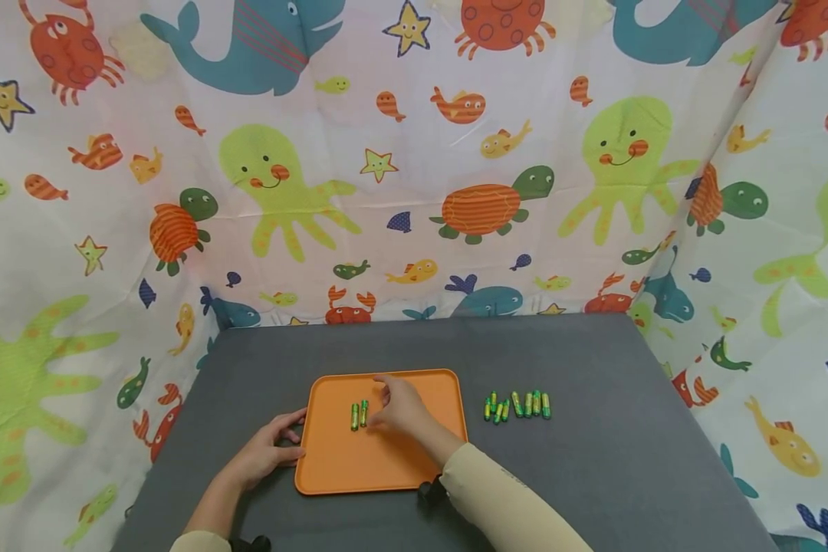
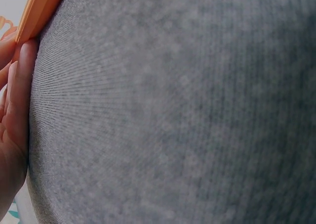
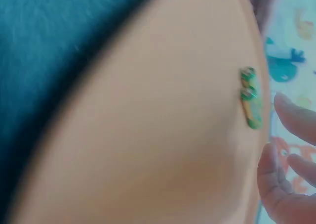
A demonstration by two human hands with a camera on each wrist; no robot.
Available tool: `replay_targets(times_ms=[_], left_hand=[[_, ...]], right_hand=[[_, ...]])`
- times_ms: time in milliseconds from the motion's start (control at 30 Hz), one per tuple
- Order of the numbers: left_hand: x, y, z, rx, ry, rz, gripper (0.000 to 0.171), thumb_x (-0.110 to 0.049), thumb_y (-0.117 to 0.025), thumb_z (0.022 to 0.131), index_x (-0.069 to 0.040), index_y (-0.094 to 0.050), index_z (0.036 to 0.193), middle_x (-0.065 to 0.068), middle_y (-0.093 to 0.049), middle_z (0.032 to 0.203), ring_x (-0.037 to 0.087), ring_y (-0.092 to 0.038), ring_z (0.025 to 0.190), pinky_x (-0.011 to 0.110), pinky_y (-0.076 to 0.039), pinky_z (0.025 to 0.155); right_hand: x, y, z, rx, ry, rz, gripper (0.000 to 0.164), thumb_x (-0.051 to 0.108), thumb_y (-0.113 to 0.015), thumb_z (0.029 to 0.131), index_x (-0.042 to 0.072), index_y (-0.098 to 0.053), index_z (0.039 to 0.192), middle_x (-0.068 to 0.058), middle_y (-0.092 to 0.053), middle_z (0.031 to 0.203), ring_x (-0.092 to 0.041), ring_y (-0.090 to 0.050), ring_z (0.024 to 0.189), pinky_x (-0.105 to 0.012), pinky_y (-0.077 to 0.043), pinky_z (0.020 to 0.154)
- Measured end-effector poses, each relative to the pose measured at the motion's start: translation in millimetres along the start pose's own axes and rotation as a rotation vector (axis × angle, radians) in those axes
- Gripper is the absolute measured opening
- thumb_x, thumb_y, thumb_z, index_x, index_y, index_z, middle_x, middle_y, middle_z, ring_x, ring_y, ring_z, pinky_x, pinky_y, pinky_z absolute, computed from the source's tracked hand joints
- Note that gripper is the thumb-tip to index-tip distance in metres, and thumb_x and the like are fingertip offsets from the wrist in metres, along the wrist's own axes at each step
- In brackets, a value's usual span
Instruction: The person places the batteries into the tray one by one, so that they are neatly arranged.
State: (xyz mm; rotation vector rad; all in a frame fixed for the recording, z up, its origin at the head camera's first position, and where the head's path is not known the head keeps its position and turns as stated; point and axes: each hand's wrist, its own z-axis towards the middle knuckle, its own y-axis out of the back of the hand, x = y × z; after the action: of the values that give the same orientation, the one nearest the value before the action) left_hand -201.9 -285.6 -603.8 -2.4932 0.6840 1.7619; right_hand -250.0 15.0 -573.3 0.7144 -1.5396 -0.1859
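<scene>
An orange tray [image 1: 359,468] lies on the grey table. Against its left edge rests my left hand [image 1: 267,451], with fingertips touching the outer side of the rim in the left wrist view. My right hand [image 1: 403,410] is over the tray, thumb and fingers apart with nothing between them. Just left of it, two small green-and-yellow cylinders [image 1: 355,417] that look like batteries lie side by side on the tray. They also show in the right wrist view as a blurred green pair [image 3: 251,98], close to the loosely bent fingers [image 3: 269,172].
Right of the tray, several more of the green-and-yellow cylinders [image 1: 547,405] lie grouped in short rows on the table [image 1: 593,460]. A curtain [image 1: 400,291] printed with sea animals hangs behind the table and along both sides.
</scene>
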Motion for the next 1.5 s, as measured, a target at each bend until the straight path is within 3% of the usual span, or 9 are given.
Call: replay_targets(times_ms=[233,433,633,867,1133,1500], left_hand=[[2.5,2.3,0.4,0.010,-0.008,-0.004,0.081,-0.008,-0.076,0.088,-0.011,-0.035,0.158,0.017,-0.036,0.146,0.030,-0.046,0.110,0.039,-0.060,0.082],[3.7,2.3,0.6,0.022,-0.028,-0.010,0.080,-0.007,-0.076,0.089,-0.011,-0.035,0.158,0.018,-0.035,0.146,0.030,-0.046,0.109,0.039,-0.060,0.081],[4.8,3.2,0.8,-0.014,-0.011,0.003,0.081,-0.006,-0.078,0.087,-0.012,-0.037,0.157,0.016,-0.037,0.144,0.030,-0.047,0.109,0.038,-0.060,0.080],[5.8,2.9,2.3,-0.025,-0.003,0.013,0.081,-0.008,-0.079,0.086,-0.013,-0.038,0.156,0.016,-0.038,0.144,0.028,-0.047,0.109,0.036,-0.060,0.080],[6.8,2.1,1.9,-0.009,-0.011,0.002,0.081,-0.006,-0.078,0.087,-0.012,-0.038,0.157,0.016,-0.037,0.145,0.030,-0.047,0.110,0.040,-0.060,0.081],[7.9,3.2,2.9,0.006,-0.013,-0.001,0.081,-0.008,-0.079,0.086,-0.011,-0.037,0.157,0.017,-0.037,0.145,0.030,-0.047,0.109,0.040,-0.060,0.081]], right_hand=[[6,40,-11,-0.019,0.015,0.077,0.069,0.014,-0.088,0.079,0.013,-0.058,0.141,-0.015,-0.062,0.128,-0.030,-0.062,0.105,-0.040,-0.055,0.081],[12,74,-20,-0.045,0.016,0.083,0.062,0.020,-0.088,0.079,0.016,-0.063,0.136,-0.009,-0.066,0.128,-0.029,-0.065,0.107,-0.039,-0.057,0.083],[5,94,-31,-0.108,-0.008,0.052,0.059,0.025,-0.088,0.079,0.019,-0.065,0.133,-0.004,-0.068,0.123,-0.027,-0.064,0.106,-0.038,-0.057,0.081],[-12,120,-48,-0.198,-0.023,0.005,0.057,0.023,-0.088,0.080,0.020,-0.066,0.133,-0.004,-0.068,0.126,-0.027,-0.066,0.108,-0.039,-0.058,0.081],[-38,150,-72,-0.244,-0.038,-0.008,0.060,0.022,-0.087,0.080,0.020,-0.063,0.136,-0.007,-0.065,0.132,-0.027,-0.064,0.113,-0.040,-0.058,0.081],[-85,178,-88,-0.245,-0.043,-0.027,0.066,0.026,-0.086,0.081,0.018,-0.059,0.141,-0.013,-0.061,0.137,-0.035,-0.061,0.120,-0.045,-0.057,0.087]])
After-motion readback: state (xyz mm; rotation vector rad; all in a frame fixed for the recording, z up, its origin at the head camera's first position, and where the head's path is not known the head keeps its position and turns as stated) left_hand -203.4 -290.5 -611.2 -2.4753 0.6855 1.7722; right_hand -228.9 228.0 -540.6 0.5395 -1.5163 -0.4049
